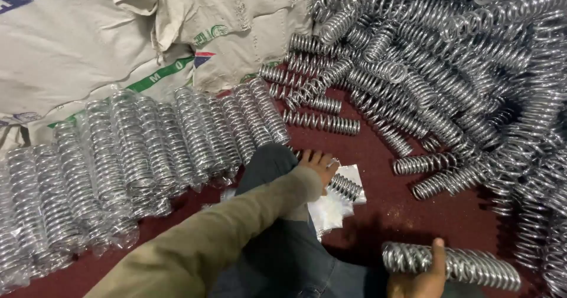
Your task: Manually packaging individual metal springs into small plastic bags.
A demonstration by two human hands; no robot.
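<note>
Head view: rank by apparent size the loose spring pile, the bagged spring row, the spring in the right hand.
1. Loose spring pile
2. Bagged spring row; close to the pile in spread, so that order is unsure
3. Spring held by right hand; nearest the camera, yet clearly smallest

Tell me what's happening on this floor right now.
A person sits on the dark red floor among shiny metal coil springs. The right hand grips one long spring. The left hand reaches to a clear plastic bag with a spring in it. Bagged springs lie in a row at left; a loose pile lies at right.
</note>
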